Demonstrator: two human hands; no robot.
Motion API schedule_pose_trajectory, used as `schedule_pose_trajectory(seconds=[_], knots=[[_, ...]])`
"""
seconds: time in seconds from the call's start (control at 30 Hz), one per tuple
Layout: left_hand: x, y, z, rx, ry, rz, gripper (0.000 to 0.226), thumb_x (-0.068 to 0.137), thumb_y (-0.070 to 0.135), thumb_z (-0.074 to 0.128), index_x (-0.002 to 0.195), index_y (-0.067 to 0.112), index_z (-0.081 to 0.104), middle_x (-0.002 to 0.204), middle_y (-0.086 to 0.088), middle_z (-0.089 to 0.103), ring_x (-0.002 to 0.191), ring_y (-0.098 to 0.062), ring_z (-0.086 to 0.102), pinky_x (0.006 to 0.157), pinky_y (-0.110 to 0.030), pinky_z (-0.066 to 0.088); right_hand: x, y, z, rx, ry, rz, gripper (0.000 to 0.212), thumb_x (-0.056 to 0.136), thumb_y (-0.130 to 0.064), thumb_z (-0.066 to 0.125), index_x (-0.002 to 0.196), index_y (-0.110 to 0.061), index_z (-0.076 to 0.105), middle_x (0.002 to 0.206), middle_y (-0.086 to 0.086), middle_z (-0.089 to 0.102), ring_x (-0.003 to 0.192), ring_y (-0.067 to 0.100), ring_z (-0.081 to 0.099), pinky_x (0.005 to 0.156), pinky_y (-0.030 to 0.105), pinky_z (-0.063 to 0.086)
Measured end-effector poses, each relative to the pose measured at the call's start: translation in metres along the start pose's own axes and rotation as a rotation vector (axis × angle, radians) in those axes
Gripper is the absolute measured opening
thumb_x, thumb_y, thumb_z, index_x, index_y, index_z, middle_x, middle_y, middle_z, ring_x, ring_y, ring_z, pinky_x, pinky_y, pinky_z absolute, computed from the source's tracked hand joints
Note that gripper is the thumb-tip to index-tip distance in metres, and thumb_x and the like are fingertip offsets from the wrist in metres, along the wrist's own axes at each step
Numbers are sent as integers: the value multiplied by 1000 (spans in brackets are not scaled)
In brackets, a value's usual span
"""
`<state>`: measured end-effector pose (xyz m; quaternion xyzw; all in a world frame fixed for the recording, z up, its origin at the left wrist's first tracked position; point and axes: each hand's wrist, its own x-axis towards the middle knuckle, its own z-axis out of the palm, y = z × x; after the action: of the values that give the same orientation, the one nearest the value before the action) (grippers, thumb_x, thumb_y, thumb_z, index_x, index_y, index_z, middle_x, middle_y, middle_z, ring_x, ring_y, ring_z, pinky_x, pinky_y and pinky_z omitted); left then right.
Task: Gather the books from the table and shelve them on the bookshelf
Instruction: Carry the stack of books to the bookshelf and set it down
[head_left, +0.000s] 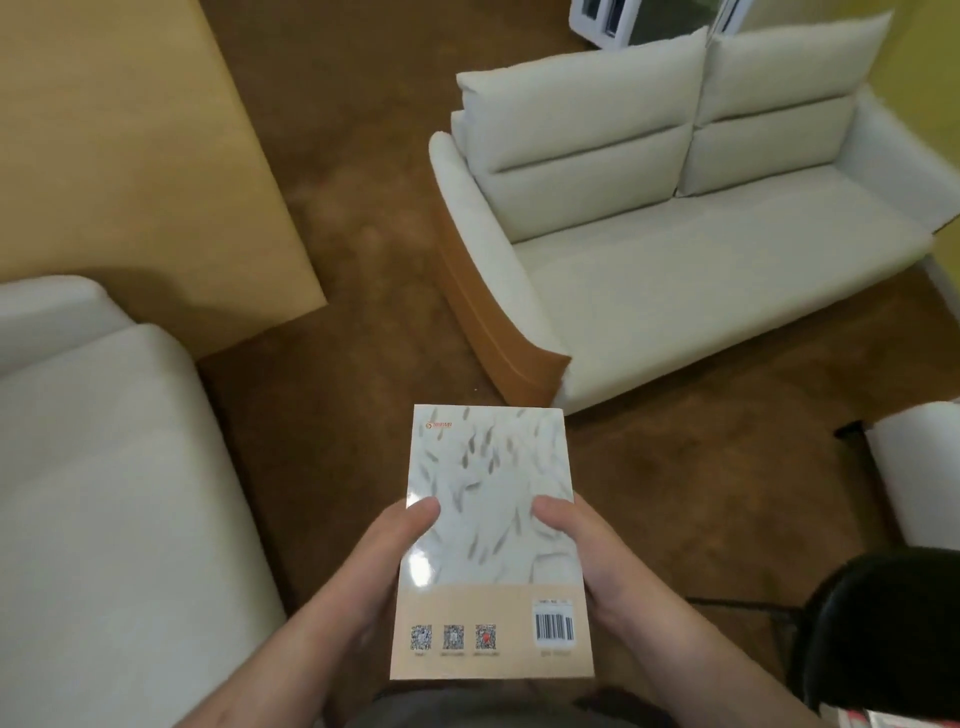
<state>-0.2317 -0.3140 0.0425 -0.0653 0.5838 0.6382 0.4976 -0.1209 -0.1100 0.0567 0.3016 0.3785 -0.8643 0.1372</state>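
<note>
Both hands are holding one book (491, 540) flat, back cover up, out front over the brown carpet (363, 249). The left hand (384, 561) and right hand (587, 556) are gripping its side edges, thumbs pressing on top. A white sofa (675, 270) is sitting just beyond.

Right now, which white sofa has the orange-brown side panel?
The two-seat sofa ahead, beyond the held book; the seat at left shows only white.

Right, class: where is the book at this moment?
In the head view the book is low and central, held at its sides by the left hand and right hand, over the carpet and just short of the white sofa.
</note>
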Motion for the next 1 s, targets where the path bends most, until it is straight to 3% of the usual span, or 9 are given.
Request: schedule_pose_trajectory(seconds=[0.2,0.33,0.4,0.47,0.57,0.7,0.87,1.0], knots=[[32,43,-37,-39,76,43,91,60,71,79,132,17,61,136,-13,63,129,-35,56,112,-57,40,60,-38,30,-70,48,41,51,93,-23,67,141,-28,50,134,14,68,119,41,67,106,65,46],[66,79,-49,-9,84,16,81,65,68,74,127,17,63,126,-10,70,117,-34,66,108,-55,44,111,-73,37,-140,63,81,48,98,-22,60,144,-24,48,132,13,69,115,39,69,103,60,51],[87,101,-53,13,70,1,86,60,69,75,127,17,61,120,-7,74,109,-31,71,107,-55,45,145,-98,34,-164,33,105,46,99,-22,59,144,-23,47,131,13,70,115,40,70,102,59,52],[111,125,-55,32,88,19,97,53,72,77,130,16,59,119,-6,74,108,-30,72,107,-56,45,177,-124,32,-199,-3,121,52,96,-26,64,145,-23,46,134,13,68,117,40,68,106,61,48],[146,165,-53,8,143,30,88,58,64,71,130,14,58,117,-6,75,106,-28,73,107,-54,46,223,-166,32,-225,-115,115,69,85,-31,68,148,-20,42,138,15,65,123,43,64,107,60,47],[183,217,-55,-35,196,31,85,63,61,71,132,14,57,120,-9,73,109,-31,71,108,-56,44,266,-219,40,-265,-189,116,64,86,-33,63,145,-20,43,136,16,66,120,40,67,98,53,57],[223,266,-64,-150,215,19,60,80,42,68,130,10,60,119,-13,74,109,-34,71,107,-54,45,322,-272,54,-358,-181,108,66,82,-38,67,142,-18,47,130,14,70,115,38,69,105,58,51],[255,304,-85,-191,260,-2,63,77,42,64,130,9,59,119,-15,73,109,-37,70,107,-56,45,370,-302,70,-368,-160,97,70,79,-37,73,141,-15,49,128,15,71,114,39,70,106,60,49]])
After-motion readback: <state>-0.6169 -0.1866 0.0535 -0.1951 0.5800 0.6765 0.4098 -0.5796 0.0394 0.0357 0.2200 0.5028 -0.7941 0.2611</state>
